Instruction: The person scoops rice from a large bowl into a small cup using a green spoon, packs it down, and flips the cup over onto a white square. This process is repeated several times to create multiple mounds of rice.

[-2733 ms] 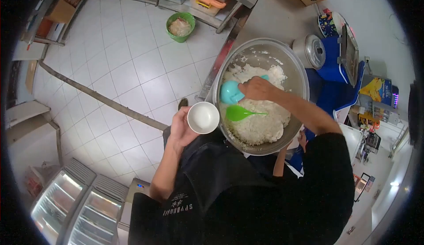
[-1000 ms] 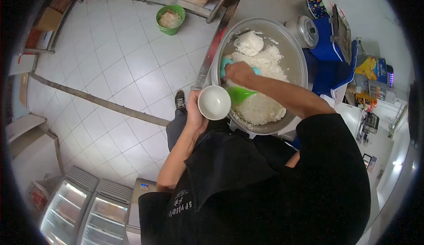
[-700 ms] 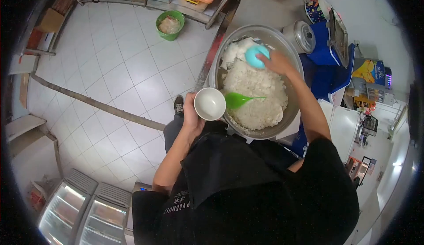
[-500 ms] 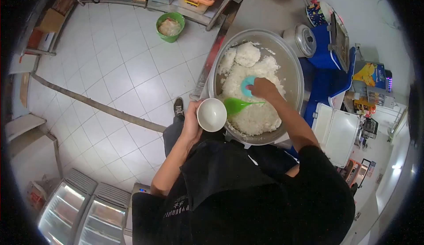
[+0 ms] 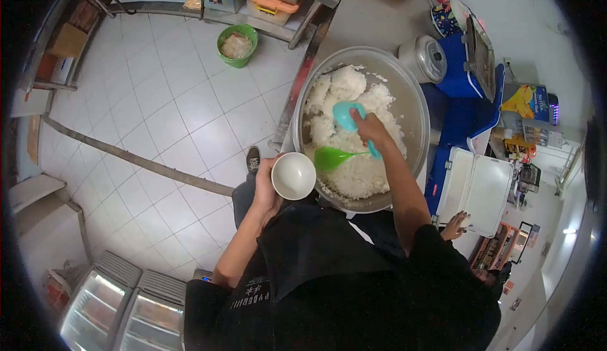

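A large metal pot (image 5: 414, 98) holds a mound of white rice (image 5: 363, 180). My left hand (image 5: 265, 183) grips a white bowl (image 5: 293, 176), tilted so its empty inside faces the camera, at the pot's near left edge. Over the rice, my right hand (image 5: 372, 129) is closed round a light-blue scoop (image 5: 345, 116), whose handle end shows below the fingers. A green scoop (image 5: 330, 158) lies on the rice between the bowl and my right hand.
A lidded pot (image 5: 422, 59) and a blue cooler (image 5: 456, 73) stand right of the large pot. Another person's hand (image 5: 455, 226) is near the open white cooler lid (image 5: 492, 193). On the tiled floor sits a green basin (image 5: 238, 46).
My right hand has shifted slightly left and nearer, turning the light-blue scoop so its bowl and handle show. The white bowl has moved slightly left and down. Another person's hand has appeared at the right.
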A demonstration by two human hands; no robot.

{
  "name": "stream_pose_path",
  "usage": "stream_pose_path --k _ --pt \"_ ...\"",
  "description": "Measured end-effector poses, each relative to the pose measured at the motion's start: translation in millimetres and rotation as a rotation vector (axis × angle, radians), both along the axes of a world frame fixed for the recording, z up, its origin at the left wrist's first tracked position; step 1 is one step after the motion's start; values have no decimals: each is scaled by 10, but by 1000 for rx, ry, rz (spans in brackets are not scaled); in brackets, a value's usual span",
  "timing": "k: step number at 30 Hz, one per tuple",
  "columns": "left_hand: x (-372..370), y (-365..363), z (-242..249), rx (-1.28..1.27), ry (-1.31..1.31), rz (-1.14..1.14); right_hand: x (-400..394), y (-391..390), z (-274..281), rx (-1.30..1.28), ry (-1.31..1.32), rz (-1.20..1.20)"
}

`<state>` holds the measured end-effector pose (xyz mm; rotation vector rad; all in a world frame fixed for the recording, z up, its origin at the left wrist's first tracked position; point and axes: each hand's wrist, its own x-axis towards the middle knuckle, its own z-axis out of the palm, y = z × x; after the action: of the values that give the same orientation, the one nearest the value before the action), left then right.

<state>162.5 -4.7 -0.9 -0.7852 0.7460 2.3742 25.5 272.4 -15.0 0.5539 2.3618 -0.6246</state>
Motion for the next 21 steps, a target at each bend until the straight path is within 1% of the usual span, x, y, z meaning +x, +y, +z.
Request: stream_pose_path --k 1,2,4,6,7,8,9,10,11,12,14,15,16,17,18,20,21 --pt "-22 -20 5 14 -48 8 -26 3 96 -58 125 -111" --pt "-2 -28 -110 29 -54 11 -73 8 177 -57 131 -117" --pt "-18 -31 -79 21 -57 9 -263 23 270 30 255 -138" --pt "-9 -29 -19 11 -73 15 -365 42 -76 60 276 -161" --pt "-26 -34 27 4 -49 18 -416 -43 -153 88 299 -182" --pt "-36 -43 70 -5 -31 20 -443 -69 -181 115 237 -175" --pt "-72 -32 100 -13 -37 31 -579 34 -427 106 231 -165" --pt "-93 -7 131 -43 -47 53 -741 263 -836 127 204 -69" --pt "-45 3 165 -70 -69 52 -699 438 -1077 154 164 6" --pt "-30 -18 103 -22 -30 -1 -683 430 -1029 156 156 -7" --pt "-45 1 6 -35 -13 14 -935 137 -727 108 -70 62" --pt "-31 -9 -2 -43 -8 22 -1025 21 -619 100 -65 66" --pt "-46 -23 48 -46 -2 27 -1121 -68 -508 145 -158 178" --pt "-51 -50 137 -72 -20 -16 -1124 -104 -452 192 -259 282" --pt "-90 -66 182 -94 -31 -50 -1055 -86 -467 196 -252 287" --pt "-110 -66 157 -88 -25 -23 -681 -8 -549 190 19 333" --pt "-97 -61 147 -85 -28 -11 -509 -89 -238 172 -13 310"
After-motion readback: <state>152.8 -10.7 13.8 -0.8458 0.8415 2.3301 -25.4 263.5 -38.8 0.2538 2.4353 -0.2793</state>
